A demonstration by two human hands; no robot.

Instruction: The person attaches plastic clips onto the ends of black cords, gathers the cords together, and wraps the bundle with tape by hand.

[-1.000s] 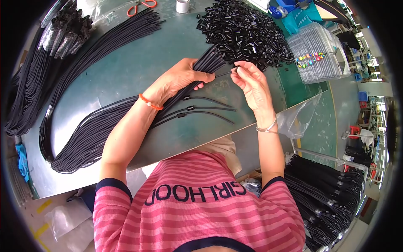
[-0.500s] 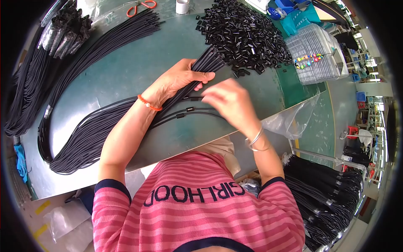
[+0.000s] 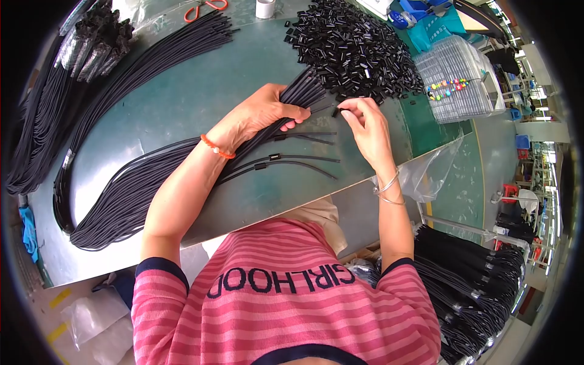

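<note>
My left hand (image 3: pixel 264 111) is wrapped round a bundle of black cables (image 3: pixel 304 89), their cut ends fanning out past the thumb. Between the thumb and fingertips of my right hand (image 3: pixel 368 126) is a small black sleeve (image 3: pixel 336 112), a short way to the right of the cable ends. Below the bundle, a few separate cables lie on the table with small black sleeves (image 3: pixel 274 157) around them. The long loop of the bundle (image 3: pixel 121 204) curves away to the left.
A wide heap of black sleeves (image 3: pixel 359 52) covers the table's far side. Another cable bundle (image 3: pixel 164 55), red-handled scissors (image 3: pixel 205 10) and a white roll (image 3: pixel 264 8) lie beyond my left hand. Clear plastic trays (image 3: pixel 453 79) stand at right; more cables (image 3: pixel 474 286) hang below.
My right hand has moved right and a little up, from near the bundle to the edge of the heap, and now pinches a small sleeve. The left hand keeps its grip, almost still.
</note>
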